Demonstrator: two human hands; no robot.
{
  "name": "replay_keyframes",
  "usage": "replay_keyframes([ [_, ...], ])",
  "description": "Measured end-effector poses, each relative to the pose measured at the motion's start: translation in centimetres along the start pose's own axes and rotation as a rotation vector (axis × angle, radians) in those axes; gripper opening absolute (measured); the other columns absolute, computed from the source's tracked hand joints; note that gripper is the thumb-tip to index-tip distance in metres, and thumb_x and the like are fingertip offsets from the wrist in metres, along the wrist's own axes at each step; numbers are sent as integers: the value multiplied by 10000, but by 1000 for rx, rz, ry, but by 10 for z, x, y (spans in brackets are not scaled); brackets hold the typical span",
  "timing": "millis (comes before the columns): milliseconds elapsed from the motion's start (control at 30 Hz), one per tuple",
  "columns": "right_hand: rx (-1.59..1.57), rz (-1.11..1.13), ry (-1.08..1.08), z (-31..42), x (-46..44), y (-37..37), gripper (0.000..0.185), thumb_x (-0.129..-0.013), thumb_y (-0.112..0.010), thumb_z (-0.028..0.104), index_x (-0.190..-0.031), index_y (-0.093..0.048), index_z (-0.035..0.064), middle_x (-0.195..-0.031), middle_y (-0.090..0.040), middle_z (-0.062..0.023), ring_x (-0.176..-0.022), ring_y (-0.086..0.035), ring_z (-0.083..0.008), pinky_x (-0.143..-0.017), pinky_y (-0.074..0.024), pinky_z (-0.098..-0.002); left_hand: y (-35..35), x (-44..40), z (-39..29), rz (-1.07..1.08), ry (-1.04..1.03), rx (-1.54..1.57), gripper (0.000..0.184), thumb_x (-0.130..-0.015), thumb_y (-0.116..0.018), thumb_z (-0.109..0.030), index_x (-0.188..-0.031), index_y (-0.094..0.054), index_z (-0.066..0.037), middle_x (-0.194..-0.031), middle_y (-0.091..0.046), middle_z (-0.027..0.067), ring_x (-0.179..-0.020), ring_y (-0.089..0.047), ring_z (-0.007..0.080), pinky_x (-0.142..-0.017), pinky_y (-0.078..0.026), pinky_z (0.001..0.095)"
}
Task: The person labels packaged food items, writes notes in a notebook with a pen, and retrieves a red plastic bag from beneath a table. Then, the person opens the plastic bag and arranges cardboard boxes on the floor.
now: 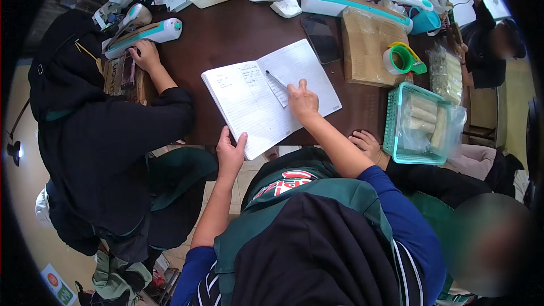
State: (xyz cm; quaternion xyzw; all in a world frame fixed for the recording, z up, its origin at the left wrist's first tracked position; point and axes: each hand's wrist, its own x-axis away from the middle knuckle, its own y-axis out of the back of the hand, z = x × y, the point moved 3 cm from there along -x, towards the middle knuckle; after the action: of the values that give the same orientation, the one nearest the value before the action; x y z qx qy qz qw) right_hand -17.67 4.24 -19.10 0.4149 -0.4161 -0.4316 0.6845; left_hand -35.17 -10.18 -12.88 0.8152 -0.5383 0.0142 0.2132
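Note:
An open notebook (pixel 241 113) lies tilted on the dark table, its left page partly filled with handwriting. My left hand (pixel 231 150) is at the notebook's lower left edge, thumb on the page and fingers around the edge. Over the right page, my right hand (pixel 304 100) has its fingers bent together beside a pen (pixel 276 81), which points up and left. A small paper slip (pixel 277 92) lies under the pen on the right page, partly hidden by my right hand.
A phone (pixel 320 39), a cardboard box (pixel 362 51) with a tape dispenser (pixel 403 61), and a teal basket (pixel 416 158) of wrapped rolls are right. Sealers (pixel 357 7) and trays stand behind. Co-workers sit at left and right; one person's hand (pixel 368 144) rests near the basket.

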Motion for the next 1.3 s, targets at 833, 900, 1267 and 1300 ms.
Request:
replay_keyframes([
  [833,-423,-60,167,-26,20,24,382,-774,-580,425,-712,-614,49,-642,-587,-164,-661,-591,-326,-591,-453,-409,5,-15,1,-29,12,80,213,-781,-568,-43,-973,-524,40,-882,-614,135,-804,-583,162,-724,-445,277],
  [900,-345,-52,136,-37,21,28,447,-830,-503,426,-633,-605,38,-615,-584,-169,-602,-583,-341,-564,-446,-414,6,-17,-1,-37,18,59,210,-780,-564,-39,-971,-525,40,-882,-614,133,-803,-581,156,-722,-444,274],
  [1267,-1027,-220,-117,-84,11,47,248,-837,-420,12,-1085,-438,22,-633,-605,-63,-438,-483,-72,-420,-405,-225,5,-15,-18,-64,-46,-104,237,-768,-549,-40,-981,-502,52,-848,-602,140,-782,-567,185,-720,-441,304],
  [1300,-972,-189,-155,-84,12,58,220,-851,-449,43,-1070,-446,26,-632,-603,-71,-463,-501,-79,-436,-410,-243,4,-16,-17,-65,-58,-75,246,-766,-547,-33,-986,-498,64,-856,-599,145,-783,-562,182,-724,-439,304],
])
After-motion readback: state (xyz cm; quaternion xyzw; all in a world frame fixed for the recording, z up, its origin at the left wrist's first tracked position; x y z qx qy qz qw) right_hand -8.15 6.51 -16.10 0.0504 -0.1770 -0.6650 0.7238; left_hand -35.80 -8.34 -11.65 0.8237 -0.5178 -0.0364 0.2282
